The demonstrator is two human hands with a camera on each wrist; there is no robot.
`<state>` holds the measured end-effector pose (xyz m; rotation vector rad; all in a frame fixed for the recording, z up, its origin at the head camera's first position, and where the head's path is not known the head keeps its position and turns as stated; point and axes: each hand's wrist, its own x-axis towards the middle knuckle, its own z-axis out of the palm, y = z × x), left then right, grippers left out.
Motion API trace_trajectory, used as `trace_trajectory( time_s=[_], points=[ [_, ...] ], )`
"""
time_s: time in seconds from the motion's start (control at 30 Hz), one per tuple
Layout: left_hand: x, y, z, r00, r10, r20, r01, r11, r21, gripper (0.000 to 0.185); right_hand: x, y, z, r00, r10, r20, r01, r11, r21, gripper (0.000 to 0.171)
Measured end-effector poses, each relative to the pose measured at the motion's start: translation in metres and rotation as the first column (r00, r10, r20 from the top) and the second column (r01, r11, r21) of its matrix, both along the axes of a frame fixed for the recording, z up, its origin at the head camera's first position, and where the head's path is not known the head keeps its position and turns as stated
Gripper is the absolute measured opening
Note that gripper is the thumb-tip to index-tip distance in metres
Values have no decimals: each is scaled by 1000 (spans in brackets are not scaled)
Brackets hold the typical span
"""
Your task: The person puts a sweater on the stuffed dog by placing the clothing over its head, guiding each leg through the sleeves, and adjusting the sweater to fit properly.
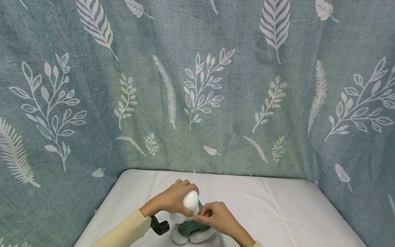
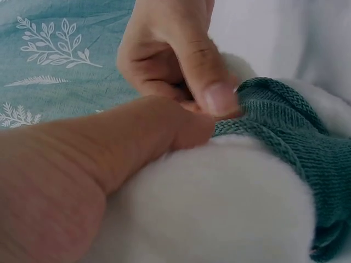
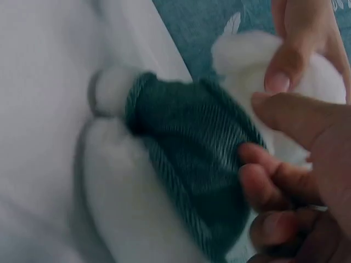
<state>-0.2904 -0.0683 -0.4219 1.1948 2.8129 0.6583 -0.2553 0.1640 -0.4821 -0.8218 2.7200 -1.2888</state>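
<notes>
A white plush toy in a green knitted sweater is on the white-covered table, its legs toward the near side. My left hand grips the toy's white head, with the thumb near the sweater's neck edge. Thumb and fingers of my right hand pinch at that neck edge, close to the left thumb. In the right wrist view, the sweater covers the toy's body, and a white leg sticks out below. The toy's face is hidden.
The table has a white cloth with light creases. A green curtain with white leaf prints hangs behind it and along both sides. A black device is strapped to my left wrist.
</notes>
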Motion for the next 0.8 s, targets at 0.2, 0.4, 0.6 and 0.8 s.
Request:
trace_trajectory(
  time_s=[0.2,0.4,0.6,0.8],
  points=[
    [2,1,1,1000,4,-8,-4,1000,2,56,12,-18,2,979,-203,33,203,979,22,40],
    [2,1,2,1000,-2,-20,2,1000,20,54,16,-31,5,971,-240,-14,239,970,-41,26],
    [-1,0,0,1000,9,1,-9,1000,22,54,20,-28,7,980,-198,11,198,980,-33,23],
    [-2,-2,-1,998,31,57,-32,999,22,57,31,-1,-13,965,-217,145,214,976,40,36]
  ],
)
